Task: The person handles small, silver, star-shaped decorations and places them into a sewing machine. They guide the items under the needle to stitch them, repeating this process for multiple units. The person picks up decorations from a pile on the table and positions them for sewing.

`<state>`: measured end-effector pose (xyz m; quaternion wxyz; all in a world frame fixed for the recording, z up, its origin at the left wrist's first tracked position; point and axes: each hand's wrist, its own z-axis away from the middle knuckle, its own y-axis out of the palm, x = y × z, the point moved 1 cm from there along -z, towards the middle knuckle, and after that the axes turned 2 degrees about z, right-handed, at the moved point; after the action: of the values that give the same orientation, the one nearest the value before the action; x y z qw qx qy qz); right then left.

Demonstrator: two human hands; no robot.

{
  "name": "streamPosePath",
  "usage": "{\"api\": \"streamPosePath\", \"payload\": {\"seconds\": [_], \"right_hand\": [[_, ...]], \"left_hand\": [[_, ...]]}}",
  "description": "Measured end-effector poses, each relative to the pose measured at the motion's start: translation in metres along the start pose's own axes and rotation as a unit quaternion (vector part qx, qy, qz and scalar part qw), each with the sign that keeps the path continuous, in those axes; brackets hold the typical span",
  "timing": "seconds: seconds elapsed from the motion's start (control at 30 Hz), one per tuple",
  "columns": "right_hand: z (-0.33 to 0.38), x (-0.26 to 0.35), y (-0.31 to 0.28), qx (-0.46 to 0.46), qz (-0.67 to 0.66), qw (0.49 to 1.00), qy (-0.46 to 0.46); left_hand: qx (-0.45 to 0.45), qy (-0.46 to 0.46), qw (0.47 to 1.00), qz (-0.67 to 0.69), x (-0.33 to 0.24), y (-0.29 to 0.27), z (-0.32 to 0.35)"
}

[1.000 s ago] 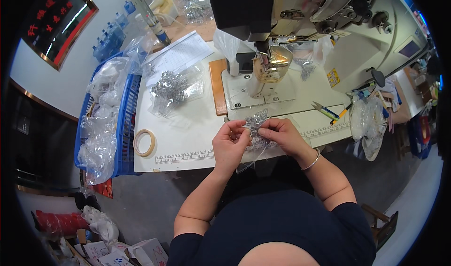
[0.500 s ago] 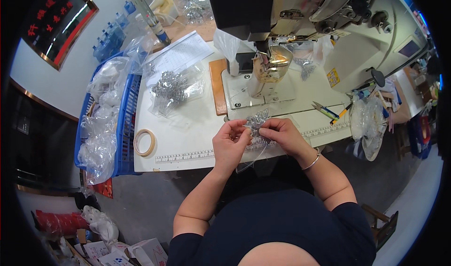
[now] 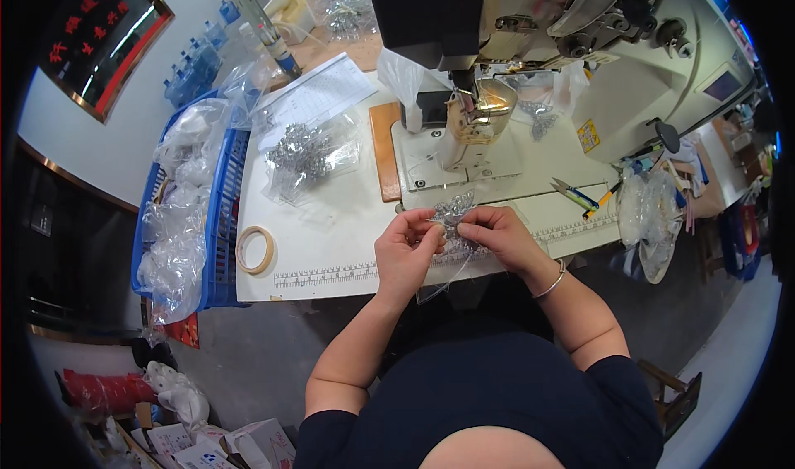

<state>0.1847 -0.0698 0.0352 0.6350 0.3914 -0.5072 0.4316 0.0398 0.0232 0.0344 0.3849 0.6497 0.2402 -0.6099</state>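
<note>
White table (image 3: 331,245) w/ printed ruler strip along near edge, industrial sewing machine (image 3: 497,21) at 12 o'clock, grey floor below.

Both hands at centre, just over table's near edge. Left hand (image 3: 404,249) & right hand (image 3: 497,235) facing each other, fingers pressed together in pinches on small silvery sparkly piece (image 3: 453,212) held between them; thin clear plastic bag (image 3: 447,262) hanging from same grip, drooping toward 6. Piece sitting just at 6 of machine's needle plate, apart from it. Thin bangle on right wrist.

At 10 of hands: clear bag of silvery pieces (image 3: 310,154) lying flat on table, paper sheet (image 3: 319,96) just beyond. Roll of tape (image 3: 255,249) at 9, near ruler strip. Blue crate (image 3: 222,220) at 9, off table's edge, stuffed w/ clear bags. Scissors/snips (image 3: 575,194) at 2, near table's right end. Wooden board (image 3: 383,150) at 11, beside machine base.
</note>
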Motion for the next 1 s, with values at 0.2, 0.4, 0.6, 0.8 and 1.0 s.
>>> {"api": "streamPosePath", "payload": {"seconds": [0.2,0.4,0.6,0.8,1.0], "right_hand": [[-0.001,-0.003,-0.001,0.003,-0.006,1.000,-0.001],[-0.001,-0.006,-0.001,0.005,-0.015,1.000,0.000],[-0.003,-0.010,-0.002,0.012,-0.027,0.999,-0.012],[-0.005,-0.012,0.001,-0.016,-0.058,0.998,-0.008],[-0.009,-0.017,0.005,-0.064,-0.009,0.997,-0.036]], "left_hand": [[-0.001,0.003,1.000,0.005,0.002,0.000,0.000],[-0.002,0.002,1.000,-0.001,0.002,0.000,-0.001],[-0.014,0.012,1.000,-0.022,0.002,0.001,-0.001],[-0.021,0.030,0.998,-0.061,0.006,0.002,0.000],[-0.029,0.043,0.998,-0.033,0.007,0.002,-0.001]]}}
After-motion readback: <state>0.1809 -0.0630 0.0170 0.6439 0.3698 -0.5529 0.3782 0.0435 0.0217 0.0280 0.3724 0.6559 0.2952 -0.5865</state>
